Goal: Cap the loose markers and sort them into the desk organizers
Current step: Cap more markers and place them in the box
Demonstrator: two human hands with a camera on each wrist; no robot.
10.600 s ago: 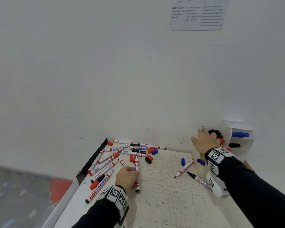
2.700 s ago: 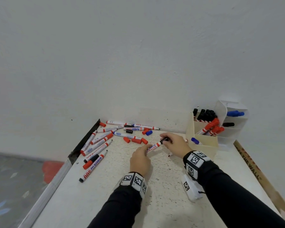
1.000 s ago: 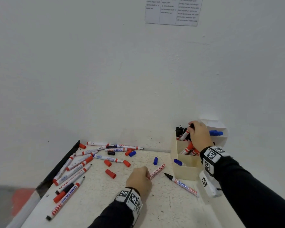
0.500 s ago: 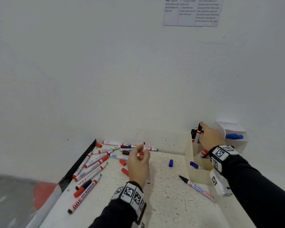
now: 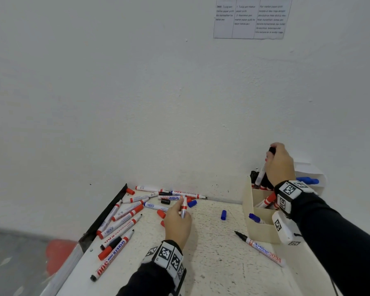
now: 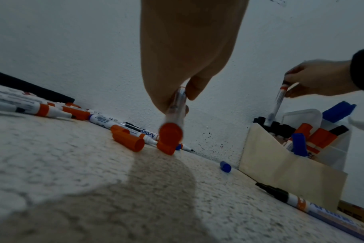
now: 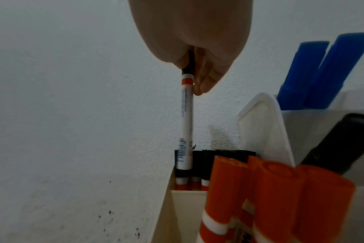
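Note:
My left hand (image 5: 181,210) grips a red marker (image 5: 183,207) upright over the desk, its red butt end (image 6: 170,133) pointing down and no cap on top. Loose red caps (image 6: 128,141) lie just behind it. My right hand (image 5: 271,154) pinches a black-capped marker (image 7: 186,123) by its cap. The marker hangs upright with its lower end inside the back compartment of the cream organizer (image 5: 259,231), among other black-capped markers (image 7: 218,156). Red markers (image 7: 270,189) fill the middle compartment.
Several markers and caps lie scattered at the desk's back left (image 5: 126,214). A blue cap (image 5: 223,215) and an uncapped black marker (image 5: 261,248) lie in front of the cream organizer. A white organizer (image 5: 312,171) with blue markers (image 5: 307,180) stands behind my right hand.
My left hand lifted the red marker off the desk and stood it upright. My right hand turned the black-capped marker upright and lowered it into the back compartment.

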